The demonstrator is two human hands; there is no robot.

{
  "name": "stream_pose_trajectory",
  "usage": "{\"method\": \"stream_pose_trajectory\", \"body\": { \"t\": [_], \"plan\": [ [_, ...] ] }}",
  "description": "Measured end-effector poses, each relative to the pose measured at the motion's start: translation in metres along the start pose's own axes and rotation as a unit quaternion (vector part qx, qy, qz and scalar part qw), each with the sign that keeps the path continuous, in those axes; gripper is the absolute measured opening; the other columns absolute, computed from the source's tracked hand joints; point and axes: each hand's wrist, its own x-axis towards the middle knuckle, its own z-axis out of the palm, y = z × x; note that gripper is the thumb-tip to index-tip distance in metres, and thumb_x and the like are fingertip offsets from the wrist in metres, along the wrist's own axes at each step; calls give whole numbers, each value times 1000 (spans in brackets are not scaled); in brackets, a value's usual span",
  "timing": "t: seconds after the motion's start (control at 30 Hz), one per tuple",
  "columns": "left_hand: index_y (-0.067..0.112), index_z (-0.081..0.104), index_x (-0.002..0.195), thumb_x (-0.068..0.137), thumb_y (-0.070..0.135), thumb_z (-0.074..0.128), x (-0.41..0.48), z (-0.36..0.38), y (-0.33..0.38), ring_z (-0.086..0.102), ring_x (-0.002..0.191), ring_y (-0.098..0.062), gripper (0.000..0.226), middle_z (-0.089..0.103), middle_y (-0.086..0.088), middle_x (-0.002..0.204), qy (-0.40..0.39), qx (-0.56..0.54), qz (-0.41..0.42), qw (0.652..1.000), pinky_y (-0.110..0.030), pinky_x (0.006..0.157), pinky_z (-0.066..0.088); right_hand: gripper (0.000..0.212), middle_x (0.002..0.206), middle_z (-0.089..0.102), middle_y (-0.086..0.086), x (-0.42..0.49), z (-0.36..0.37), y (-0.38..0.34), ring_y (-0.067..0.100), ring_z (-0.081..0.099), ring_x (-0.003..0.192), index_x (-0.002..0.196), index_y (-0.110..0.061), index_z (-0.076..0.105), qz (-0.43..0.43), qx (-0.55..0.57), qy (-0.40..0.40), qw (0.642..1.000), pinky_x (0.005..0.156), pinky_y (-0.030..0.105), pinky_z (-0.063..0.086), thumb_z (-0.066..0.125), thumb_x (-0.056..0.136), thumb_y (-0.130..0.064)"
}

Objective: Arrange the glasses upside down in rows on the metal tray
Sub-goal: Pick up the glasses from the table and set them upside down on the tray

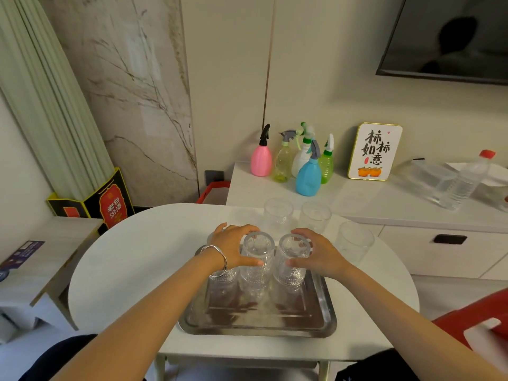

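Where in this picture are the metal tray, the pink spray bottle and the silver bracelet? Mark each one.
metal tray (pixel 255 329): head view, on its near rim.
pink spray bottle (pixel 261 162): head view, on its body.
silver bracelet (pixel 220 253): head view, on the band at the left wrist.

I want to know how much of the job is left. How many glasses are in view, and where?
6. Three stand on the metal tray: one under the left wrist, one in the left hand, one in the right hand. Three wait on the table beyond. None seems hidden.
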Motion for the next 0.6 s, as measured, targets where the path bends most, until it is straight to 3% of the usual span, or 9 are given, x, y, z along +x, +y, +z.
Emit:
{"method": "stream_pose_trajectory", "body": {
  "t": [0.2,0.37,0.5,0.6],
  "plan": [
    [42,37,123,56,73,63,-2,-2,2,48,122,-19,79,55,10,130,-4,-5,-2,1000,-42,115,12,74,120,53,-10,-2,0,2,11,51,110,127,-22,48,-3,1,-9,1000,91,23,37,85,64,-29],
    [38,30,134,58,75,60,-4,-5,5,40,130,-20,90,45,7,141,-15,11,5,1000,-44,116,8,73,129,47,-6,-6,-11,0,12,46,118,132,-27,43,-3,53,-47,998,94,26,37,80,70,-33],
    [36,33,133,58,77,57,-2,-13,15,40,127,-18,90,48,8,137,4,-40,14,999,-42,114,19,52,124,55,-4,-3,-47,11,15,51,117,121,-21,55,-58,-31,148,987,94,17,31,76,75,-32],
    [31,39,131,62,69,62,1,-15,29,44,123,-17,82,51,7,133,39,-102,29,994,-36,107,31,73,141,45,6,5,-70,37,24,39,131,132,-19,46,39,-121,196,972,105,34,34,78,71,-39]
  ]
}}
